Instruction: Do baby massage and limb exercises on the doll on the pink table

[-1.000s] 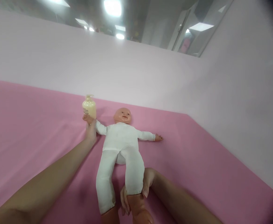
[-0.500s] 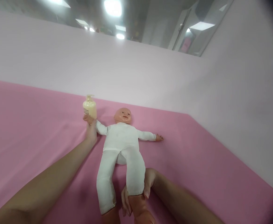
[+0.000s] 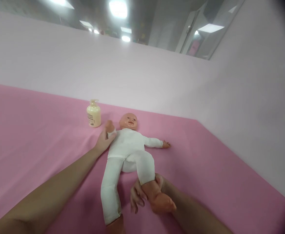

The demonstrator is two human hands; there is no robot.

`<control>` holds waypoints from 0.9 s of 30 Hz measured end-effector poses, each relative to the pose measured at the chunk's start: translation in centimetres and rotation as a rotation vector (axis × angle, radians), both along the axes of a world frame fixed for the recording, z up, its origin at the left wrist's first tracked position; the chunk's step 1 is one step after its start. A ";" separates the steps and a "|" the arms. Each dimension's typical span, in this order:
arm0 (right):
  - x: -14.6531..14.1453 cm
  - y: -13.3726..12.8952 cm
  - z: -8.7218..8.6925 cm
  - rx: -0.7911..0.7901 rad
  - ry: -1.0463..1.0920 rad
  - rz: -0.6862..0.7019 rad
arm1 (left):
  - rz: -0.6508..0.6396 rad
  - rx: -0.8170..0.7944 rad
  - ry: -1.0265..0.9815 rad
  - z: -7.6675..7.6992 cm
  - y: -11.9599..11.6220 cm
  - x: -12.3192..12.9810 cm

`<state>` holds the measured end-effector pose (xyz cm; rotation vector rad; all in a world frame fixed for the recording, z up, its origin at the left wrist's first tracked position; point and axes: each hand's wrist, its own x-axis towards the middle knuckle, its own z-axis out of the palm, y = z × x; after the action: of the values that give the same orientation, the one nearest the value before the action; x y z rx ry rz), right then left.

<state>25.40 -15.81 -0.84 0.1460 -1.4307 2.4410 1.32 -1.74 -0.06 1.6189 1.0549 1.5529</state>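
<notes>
A baby doll (image 3: 126,143) with a white cloth body lies on its back on a pink surface (image 3: 206,182), its head toward the wall. My left hand (image 3: 103,139) is closed around the doll's arm at the left of the view, holding it bent up beside the chest. Lower down, my right hand (image 3: 139,193) grips the doll's leg on the right from beneath, near the ankle. That leg is lifted and bent, its foot turned to the right. The doll's other leg lies straight, and its other arm stretches out to the right.
A cream pump bottle (image 3: 94,115) stands upright left of the doll's head. Behind the pink surface rises a pale wall (image 3: 142,78), with a mirror or glass panel (image 3: 152,22) reflecting ceiling lights above it. Another pale wall (image 3: 254,97) borders the right side.
My left hand has brought the doll's arm inward from beside the bottle to its chest. My right hand has raised and bent the doll's leg, moving the foot up and right.
</notes>
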 end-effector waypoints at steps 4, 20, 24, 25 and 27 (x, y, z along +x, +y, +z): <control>-0.6 0.9 1.4 -0.311 -0.003 -0.267 | -0.218 0.256 0.433 1.1 -1.2 0.3; -0.7 1.1 2.5 -0.357 -0.151 -0.380 | -0.217 0.353 0.515 1.7 -1.4 0.0; -0.7 0.9 1.7 -0.228 -0.113 -0.280 | -0.181 0.280 0.427 1.5 -1.3 0.3; -0.7 0.8 1.4 -0.190 -0.108 -0.240 | -0.163 0.240 0.371 1.3 -1.2 0.4; -0.8 0.8 1.1 -0.129 -0.102 -0.142 | -0.113 0.145 0.217 0.8 -0.8 0.5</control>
<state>24.64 -14.99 0.25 -0.1067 -1.2713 2.4440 1.85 -2.56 0.72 1.9473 0.9606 1.4307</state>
